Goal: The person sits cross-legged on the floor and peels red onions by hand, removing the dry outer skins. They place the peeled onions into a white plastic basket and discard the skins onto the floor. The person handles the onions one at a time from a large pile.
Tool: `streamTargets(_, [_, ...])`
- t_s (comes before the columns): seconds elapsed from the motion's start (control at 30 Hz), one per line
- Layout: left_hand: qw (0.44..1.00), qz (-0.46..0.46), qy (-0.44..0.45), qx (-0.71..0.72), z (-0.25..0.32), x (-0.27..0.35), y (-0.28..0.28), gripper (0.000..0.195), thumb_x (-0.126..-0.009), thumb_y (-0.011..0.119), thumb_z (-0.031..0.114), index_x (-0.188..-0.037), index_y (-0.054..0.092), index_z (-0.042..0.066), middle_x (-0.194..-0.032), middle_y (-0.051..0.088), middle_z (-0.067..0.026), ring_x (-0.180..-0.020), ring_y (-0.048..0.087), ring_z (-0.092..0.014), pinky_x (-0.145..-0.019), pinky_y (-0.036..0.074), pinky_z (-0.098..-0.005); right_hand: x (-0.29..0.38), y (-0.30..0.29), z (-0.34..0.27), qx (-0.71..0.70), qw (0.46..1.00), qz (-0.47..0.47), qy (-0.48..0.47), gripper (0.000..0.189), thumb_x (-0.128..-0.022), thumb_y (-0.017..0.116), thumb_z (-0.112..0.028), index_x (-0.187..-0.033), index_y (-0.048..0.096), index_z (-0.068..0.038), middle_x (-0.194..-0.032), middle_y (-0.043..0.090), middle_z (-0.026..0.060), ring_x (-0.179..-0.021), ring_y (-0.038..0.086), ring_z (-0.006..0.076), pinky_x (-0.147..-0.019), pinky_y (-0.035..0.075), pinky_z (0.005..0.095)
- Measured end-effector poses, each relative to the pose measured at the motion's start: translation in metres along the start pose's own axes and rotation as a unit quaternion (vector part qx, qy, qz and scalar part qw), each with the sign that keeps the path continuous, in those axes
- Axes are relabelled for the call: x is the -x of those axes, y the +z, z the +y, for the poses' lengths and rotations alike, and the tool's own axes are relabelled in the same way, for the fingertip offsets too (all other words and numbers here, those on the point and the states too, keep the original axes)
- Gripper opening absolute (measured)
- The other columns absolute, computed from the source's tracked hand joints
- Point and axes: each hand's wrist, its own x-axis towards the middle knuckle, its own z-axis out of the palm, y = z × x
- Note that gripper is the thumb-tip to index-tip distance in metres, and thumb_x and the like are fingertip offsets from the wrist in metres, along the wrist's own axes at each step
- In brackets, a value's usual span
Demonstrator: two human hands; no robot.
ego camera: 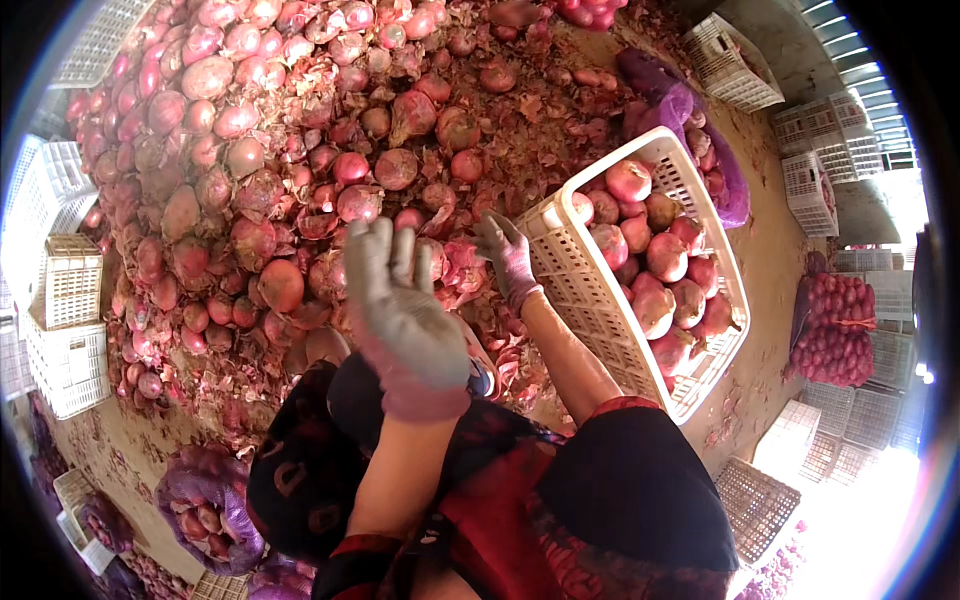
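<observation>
My left hand (409,322), in a grey-coated glove with a reddish cuff, is raised over my lap. Its palm faces up and no object lies in it; the fingers are blurred. My right hand (508,255), gloved the same way, reaches low beside the crate wall, with fingers spread and nothing visible in them. Just right of it, a tilted cream plastic crate (555,262) holds several red onions (667,259). Before me spreads a large heap of red onions (247,157) among loose dry skins (540,105). My shoe (482,367) shows partly behind the left hand.
Behind the crate slumps a purple mesh sack (724,199) of onions. Another open purple sack (206,487) stands at lower left. White crates (71,364) are stacked on the left, more crates (731,64) along the right wall. A full red mesh sack (836,326) stands far right.
</observation>
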Motion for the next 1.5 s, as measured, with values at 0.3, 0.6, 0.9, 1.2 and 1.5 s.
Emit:
streamTargets(0.3, [0.998,-0.010,0.000,0.067,0.012,-0.013,0.022,0.059,-0.105,0.032,0.043,-0.147,0.033,0.001,-0.144,0.044,-0.0170,-0.135,0.039,-0.032,-0.116,0.023,-0.0484,-0.155,0.066,-0.009,0.452,0.855,-0.015,-0.255,0.040,-0.088,0.063,-0.029,-0.121,0.060,-0.007,-0.115,0.066,0.0174,-0.103,0.063,0.0379,-0.083,0.052,0.0459])
streamTargets(0.6, [0.997,-0.007,-0.024,0.071,-0.003,-0.046,0.024,0.057,-0.105,0.031,0.035,-0.150,0.026,0.001,-0.145,0.041,-0.0181,-0.130,0.044,-0.032,-0.113,0.030,-0.0475,-0.294,0.183,-0.043,0.683,0.727,0.026,-0.065,0.074,-0.080,0.066,-0.050,-0.138,0.041,-0.012,-0.131,0.056,0.0193,-0.113,0.061,0.0366,-0.091,0.051,0.0460])
streamTargets(0.9, [0.998,-0.026,0.006,0.053,-0.006,-0.064,0.019,0.057,-0.103,0.037,0.033,-0.149,0.028,0.001,-0.141,0.045,-0.0178,-0.126,0.048,-0.032,-0.111,0.034,-0.0480,-0.314,0.172,-0.035,0.655,0.756,0.010,0.010,0.084,-0.077,0.069,-0.052,-0.142,0.037,-0.009,-0.134,0.053,0.0246,-0.120,0.059,0.0342,-0.096,0.048,0.0441])
streamTargets(1.2, [0.998,-0.050,-0.003,0.030,0.005,-0.047,0.015,0.058,-0.102,0.041,0.033,-0.149,0.028,0.001,-0.138,0.048,-0.0162,-0.124,0.050,-0.031,-0.111,0.036,-0.0475,-0.231,0.135,-0.019,0.394,0.917,0.064,-0.023,0.101,-0.062,0.086,-0.048,-0.141,0.038,-0.005,-0.131,0.054,0.0238,-0.116,0.058,0.0359,-0.097,0.048,0.0409])
streamTargets(1.5, [0.998,-0.059,-0.010,-0.022,0.012,-0.003,0.006,0.055,-0.104,0.039,0.030,-0.148,0.028,-0.002,-0.141,0.045,-0.0171,-0.126,0.049,-0.032,-0.110,0.036,-0.0456,-0.098,0.068,-0.019,-0.273,0.949,-0.160,0.007,0.070,-0.089,0.063,-0.046,-0.141,0.043,-0.004,-0.135,0.055,0.0103,-0.121,0.056,0.0270,-0.104,0.046,0.0428])
